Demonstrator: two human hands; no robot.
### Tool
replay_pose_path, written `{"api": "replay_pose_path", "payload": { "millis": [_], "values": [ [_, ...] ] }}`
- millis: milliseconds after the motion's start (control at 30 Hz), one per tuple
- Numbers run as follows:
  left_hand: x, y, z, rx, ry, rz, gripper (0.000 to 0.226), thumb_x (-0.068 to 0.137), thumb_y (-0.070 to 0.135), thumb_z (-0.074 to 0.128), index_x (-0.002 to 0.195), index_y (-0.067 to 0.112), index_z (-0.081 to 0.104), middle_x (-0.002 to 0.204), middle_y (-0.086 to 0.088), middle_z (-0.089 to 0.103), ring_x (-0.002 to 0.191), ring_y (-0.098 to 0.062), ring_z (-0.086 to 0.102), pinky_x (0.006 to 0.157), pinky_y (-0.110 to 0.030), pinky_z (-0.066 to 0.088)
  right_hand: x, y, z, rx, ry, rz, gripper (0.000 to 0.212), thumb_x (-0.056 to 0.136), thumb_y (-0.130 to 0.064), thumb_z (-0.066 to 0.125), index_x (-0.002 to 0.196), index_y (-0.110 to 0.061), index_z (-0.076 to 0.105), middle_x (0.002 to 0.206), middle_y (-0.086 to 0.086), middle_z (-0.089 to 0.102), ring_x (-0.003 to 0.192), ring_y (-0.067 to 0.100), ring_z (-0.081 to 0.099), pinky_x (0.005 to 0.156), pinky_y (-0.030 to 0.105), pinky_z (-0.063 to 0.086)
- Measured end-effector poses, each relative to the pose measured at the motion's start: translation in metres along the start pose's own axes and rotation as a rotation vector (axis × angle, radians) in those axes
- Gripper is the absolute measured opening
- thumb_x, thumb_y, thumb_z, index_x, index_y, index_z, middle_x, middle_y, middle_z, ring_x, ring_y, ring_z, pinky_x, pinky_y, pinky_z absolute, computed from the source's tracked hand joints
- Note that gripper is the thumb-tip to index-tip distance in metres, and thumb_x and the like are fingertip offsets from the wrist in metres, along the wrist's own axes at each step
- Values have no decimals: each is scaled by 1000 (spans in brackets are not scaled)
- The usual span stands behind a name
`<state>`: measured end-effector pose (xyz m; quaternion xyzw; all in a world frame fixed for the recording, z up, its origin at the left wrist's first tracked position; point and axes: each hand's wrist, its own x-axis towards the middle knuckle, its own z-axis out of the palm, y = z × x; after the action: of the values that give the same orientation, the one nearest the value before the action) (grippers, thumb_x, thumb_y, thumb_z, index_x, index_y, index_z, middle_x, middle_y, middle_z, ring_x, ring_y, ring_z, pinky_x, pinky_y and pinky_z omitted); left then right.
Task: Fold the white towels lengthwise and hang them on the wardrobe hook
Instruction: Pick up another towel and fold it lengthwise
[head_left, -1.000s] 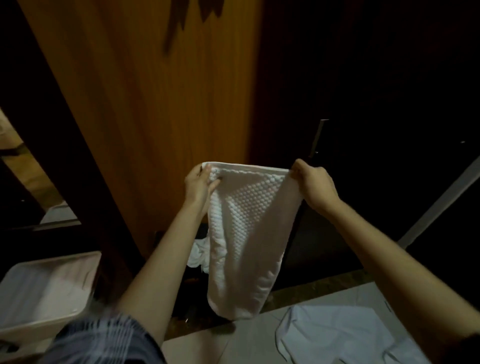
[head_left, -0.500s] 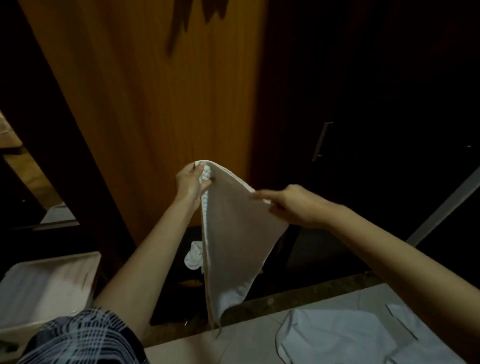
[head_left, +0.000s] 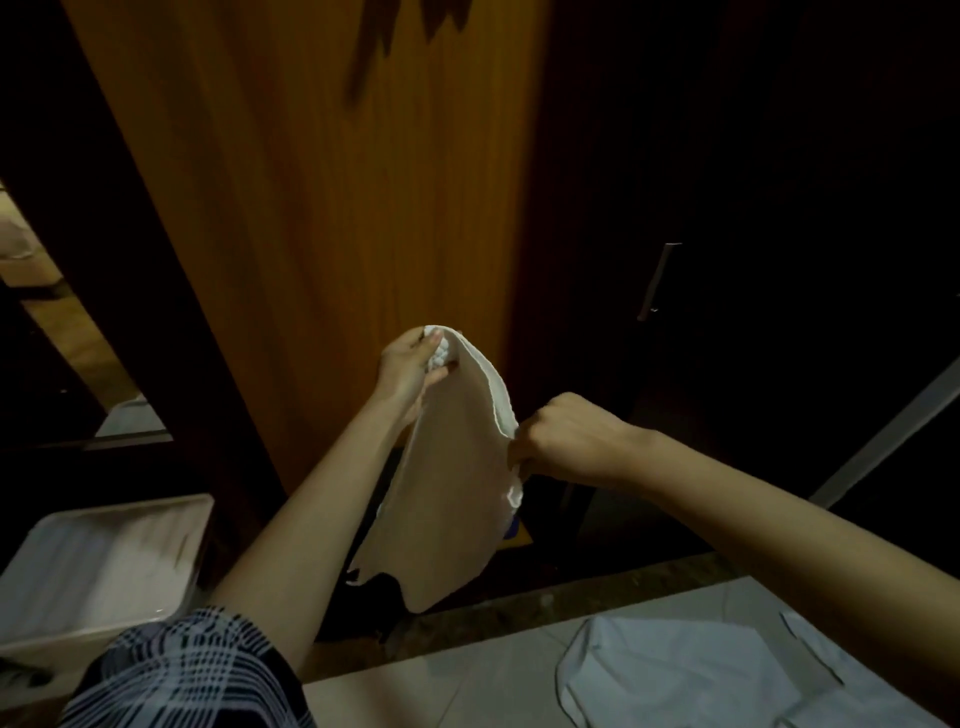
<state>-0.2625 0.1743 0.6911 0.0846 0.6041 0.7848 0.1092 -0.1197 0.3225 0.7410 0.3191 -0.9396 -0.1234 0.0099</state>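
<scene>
Fingers (head_left: 434, 347) of the left hand (head_left: 410, 366) curl tight round the towel (head_left: 447, 483)'s top corner; the right hand (head_left: 566, 436) pinches the top edge lower down, beside the wardrobe door (head_left: 311, 208). The towel hangs in the air between both hands. Bring the two corners together evenly so the long edges line up before letting go.

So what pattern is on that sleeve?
Dark and white checks on the sleeve, clearest in the head view.
</scene>
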Motion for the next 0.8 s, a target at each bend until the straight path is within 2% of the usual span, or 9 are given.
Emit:
{"api": "replay_pose_path", "payload": {
  "millis": [100,233,300,367,467,567,633,733,800],
  "values": [
    [0,7,-5,-1,-95,23,18,98,14,46,95,12,64,101,-4,67,95,-13,64,84,-30,53,0,0,-7,-55,252,-112,10,75,-24,75,82,-17,74,91,4,61,87,23,59,71,34,47],
    [-5,11,-2,-31,-146,18,17,98,11,45,96,10,61,97,-5,66,90,-12,65,78,-26,55,8,-1,-12,-103,299,-267,12,77,-22,75,88,-20,73,103,4,65,105,23,60,103,41,43],
    [-8,11,1,-74,-162,2,18,98,9,43,95,8,61,97,-6,65,89,-14,64,80,-28,55,10,-1,-12,-61,270,-328,11,80,-15,73,90,-13,69,93,5,68,94,22,65,93,40,50],
    [-10,10,1,-95,-212,-12,20,98,11,43,96,9,63,102,-6,67,94,-15,64,81,-29,55,8,2,-12,-36,263,-318,10,80,-9,71,87,-10,64,82,7,66,76,23,64,65,34,54],
    [-12,10,-4,-43,-311,-18,22,97,14,46,95,14,68,105,-2,70,100,-13,65,81,-29,56,3,11,-9,120,321,-154,4,84,-4,61,86,-4,65,77,10,66,65,28,63,51,37,51],
    [-15,11,-7,0,-341,-49,19,95,13,49,98,12,67,96,-2,72,95,-14,67,78,-31,57,5,25,-6,177,326,108,20,90,-11,54,105,-11,67,91,8,70,79,27,66,63,40,51],
    [-18,13,-2,80,-367,-50,17,94,12,50,100,10,66,95,-5,71,91,-14,67,73,-26,57,6,34,-7,193,293,230,20,94,-17,48,107,-18,64,95,5,69,84,25,65,69,40,48],
    [-25,16,11,190,-367,1,20,93,13,54,108,14,67,102,-5,70,93,-16,66,72,-24,56,4,42,-9,197,316,305,24,95,-17,49,114,-20,63,101,5,70,88,25,66,71,41,50],
    [-30,20,20,242,-365,70,22,93,13,54,109,18,67,94,4,73,83,-8,68,64,-18,54,0,46,-11,193,332,333,20,94,-16,51,109,-20,63,97,4,69,85,24,65,69,39,50]
  ]
}}
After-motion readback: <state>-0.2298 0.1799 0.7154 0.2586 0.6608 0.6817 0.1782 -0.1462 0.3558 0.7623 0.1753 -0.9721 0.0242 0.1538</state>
